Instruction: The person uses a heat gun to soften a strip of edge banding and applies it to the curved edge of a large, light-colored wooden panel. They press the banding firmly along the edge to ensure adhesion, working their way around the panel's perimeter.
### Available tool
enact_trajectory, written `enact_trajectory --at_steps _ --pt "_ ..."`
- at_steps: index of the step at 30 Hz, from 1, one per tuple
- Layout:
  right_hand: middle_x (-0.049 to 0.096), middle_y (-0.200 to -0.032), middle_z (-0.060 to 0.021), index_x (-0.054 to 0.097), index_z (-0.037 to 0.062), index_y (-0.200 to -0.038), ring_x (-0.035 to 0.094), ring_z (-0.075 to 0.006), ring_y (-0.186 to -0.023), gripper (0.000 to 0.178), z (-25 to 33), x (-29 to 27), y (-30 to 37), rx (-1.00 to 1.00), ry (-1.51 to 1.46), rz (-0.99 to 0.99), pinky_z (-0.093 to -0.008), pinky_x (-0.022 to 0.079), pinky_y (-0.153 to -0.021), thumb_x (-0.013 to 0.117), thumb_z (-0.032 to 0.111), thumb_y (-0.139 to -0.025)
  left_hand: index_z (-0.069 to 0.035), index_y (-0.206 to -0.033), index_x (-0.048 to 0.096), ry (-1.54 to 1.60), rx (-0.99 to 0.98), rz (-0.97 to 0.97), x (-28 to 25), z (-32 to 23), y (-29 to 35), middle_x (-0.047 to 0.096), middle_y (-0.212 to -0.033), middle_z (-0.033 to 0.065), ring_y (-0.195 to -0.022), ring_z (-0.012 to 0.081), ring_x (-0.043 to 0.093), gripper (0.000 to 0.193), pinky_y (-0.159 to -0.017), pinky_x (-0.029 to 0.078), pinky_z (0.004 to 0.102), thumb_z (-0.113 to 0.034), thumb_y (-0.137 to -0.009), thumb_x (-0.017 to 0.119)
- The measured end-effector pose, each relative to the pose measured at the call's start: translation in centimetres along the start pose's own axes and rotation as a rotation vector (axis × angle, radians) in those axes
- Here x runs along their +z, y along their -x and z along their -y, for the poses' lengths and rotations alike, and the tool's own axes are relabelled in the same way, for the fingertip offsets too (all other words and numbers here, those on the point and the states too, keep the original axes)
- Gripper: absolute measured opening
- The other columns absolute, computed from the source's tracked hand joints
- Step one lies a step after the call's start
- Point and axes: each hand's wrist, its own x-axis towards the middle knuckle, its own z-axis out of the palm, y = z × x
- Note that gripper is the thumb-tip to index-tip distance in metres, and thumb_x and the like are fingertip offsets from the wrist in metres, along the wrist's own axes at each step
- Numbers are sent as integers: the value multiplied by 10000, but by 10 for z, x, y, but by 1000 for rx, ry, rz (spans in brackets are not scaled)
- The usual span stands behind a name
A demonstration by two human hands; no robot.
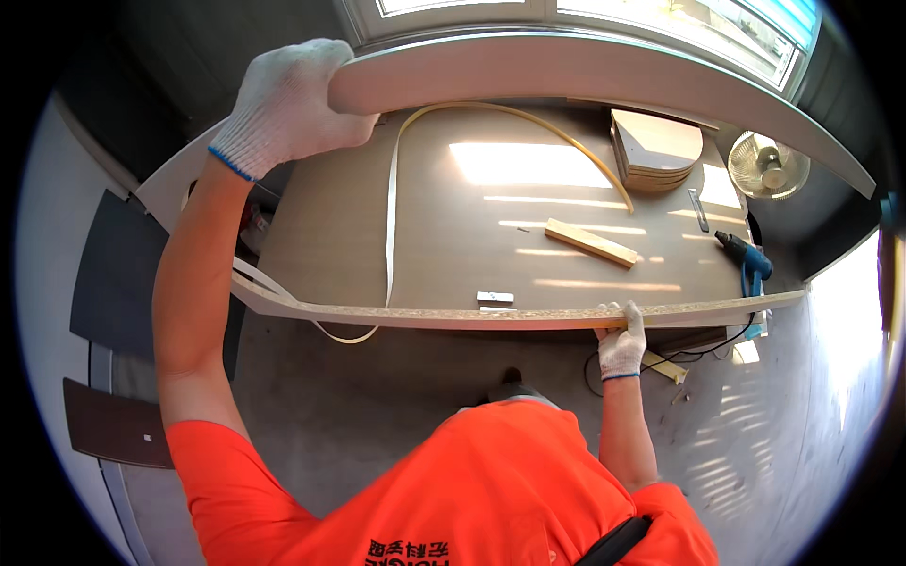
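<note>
My left hand (294,108), in a white knitted glove, is raised at the upper left, its fingers wrapped round a long curved white panel (566,68). That panel arcs across the far side above the brown worktable (330,217). On the near side runs a long narrow board (491,316) with a bare chipboard edge. My right hand (621,351), gloved too, is closed on this board right of its middle, with a yellowish strip showing beside the fingers. Whether panel and board are one piece is hidden behind my left arm. A thin edge-banding strip (392,208) loops over the table.
On the table lie a wooden block (592,243), a small white piece (495,297), stacked rounded boards (656,151) and a blue heat gun (746,257) with a cable. A fan (769,165) stands at the far right. Dark panels (113,274) lean at the left.
</note>
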Motion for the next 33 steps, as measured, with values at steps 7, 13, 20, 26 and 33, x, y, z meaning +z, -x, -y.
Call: enact_trajectory --at_steps 7,13,20,26,33 --pt "697 -1187 -126 613 113 -1233 709 -311 -1109 315 -81 18 -13 205 -13 22 -551 626 -973 761 239 -984 -71 -887 680 -2 74 2 14 59 24 687 -851 126 -783 372 713 327 -694 579 446 -333 -738 806" --pt "685 -1282 -161 620 87 -1297 683 -379 -1163 418 -143 39 -4 318 82 -4 -557 592 -986 753 340 -992 -90 -961 684 34 184 -64 13 99 51 719 -875 117 -763 357 732 335 -673 586 425 -237 -696 828" --pt "709 -983 -178 646 19 -1185 732 -334 -819 487 -159 69 24 445 525 -7 -444 597 -652 730 470 -1024 -91 -1046 681 122 237 -54 17 127 76 719 -881 117 -748 335 727 407 -691 586 405 -148 -671 828" --pt "714 -705 -85 746 -6 -883 638 -186 -530 316 -162 205 41 -284 1696 539 -337 519 -533 771 295 -975 -119 -1021 675 42 290 -77 27 146 93 667 -807 80 -651 326 653 413 -605 514 402 -151 -632 809" --pt "623 -1519 -154 639 159 -1435 736 -368 -1177 448 -382 304 -71 -797 2148 1528 -463 622 -931 651 171 -987 -146 -982 661 27 276 -89 30 149 91 618 -754 50 -621 295 636 424 -580 501 413 -226 -606 840"
